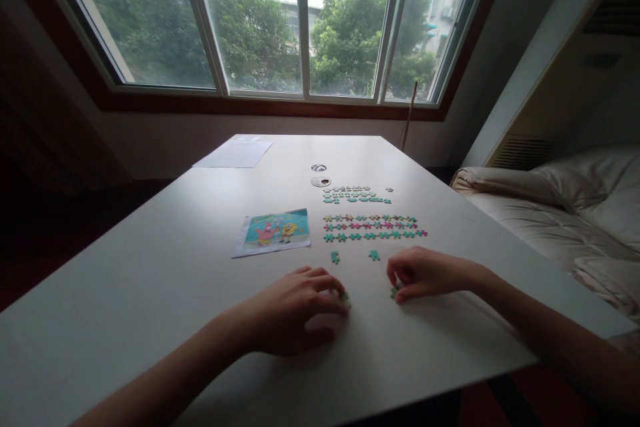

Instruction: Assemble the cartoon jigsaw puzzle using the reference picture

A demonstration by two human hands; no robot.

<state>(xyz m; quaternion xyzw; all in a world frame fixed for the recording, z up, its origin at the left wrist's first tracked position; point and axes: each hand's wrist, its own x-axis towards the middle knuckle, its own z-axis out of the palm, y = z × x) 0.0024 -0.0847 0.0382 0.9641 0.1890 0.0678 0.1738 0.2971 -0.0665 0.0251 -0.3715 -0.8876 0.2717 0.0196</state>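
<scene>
My left hand (295, 310) rests on the white table (150, 293), fingers curled, with its fingertips on a small green puzzle piece (345, 296). My right hand (425, 273) lies a little to the right, fingers curled down, pinching another green puzzle piece (394, 291) against the table. Two loose teal pieces (335, 257) lie just beyond my hands. Behind them, rows of coloured puzzle pieces (373, 227) are laid out in lines. A printed cartoon picture (273, 232) lies flat to the left of the rows.
More rows of pieces (355, 195) sit farther back, near two small round objects (321, 181). A sheet of paper (234, 152) lies at the far left corner. A pale sofa (560, 207) stands to the right; windows (265, 20) face the table.
</scene>
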